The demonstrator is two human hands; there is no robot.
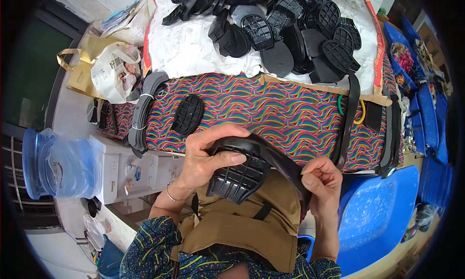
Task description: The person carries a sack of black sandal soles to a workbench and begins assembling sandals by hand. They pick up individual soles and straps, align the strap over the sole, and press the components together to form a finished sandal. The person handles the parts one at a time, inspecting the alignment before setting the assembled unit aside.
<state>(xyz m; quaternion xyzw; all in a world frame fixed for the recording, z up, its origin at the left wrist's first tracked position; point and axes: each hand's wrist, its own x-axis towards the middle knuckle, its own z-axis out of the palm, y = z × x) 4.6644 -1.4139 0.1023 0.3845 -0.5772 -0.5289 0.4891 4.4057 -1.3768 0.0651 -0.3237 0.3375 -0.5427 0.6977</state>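
Observation:
Held before my body is a black shoe heel piece (242, 178), its grid-ribbed hollow face turned up. My left hand (203, 158) is closed round it, thumb on the near rim and fingers over the far side. A black strip (280, 159) lies along the heel's far edge and stretches to the right. Its right part is pinched between thumb and fingers of my right hand (323, 182). Whether the strip is stuck to the heel, I cannot tell. Another ribbed heel piece (188, 114) lies on the patterned cloth beyond my left hand.
Black heel pieces are heaped on a white sack (189, 51) at the far side of the colourful cloth (232, 97). A grey strip bundle (143, 112) lies left; a long black strip (349, 119) hangs right. A blue tub (378, 221) stands at my right, a water dispenser (121, 170) at left.

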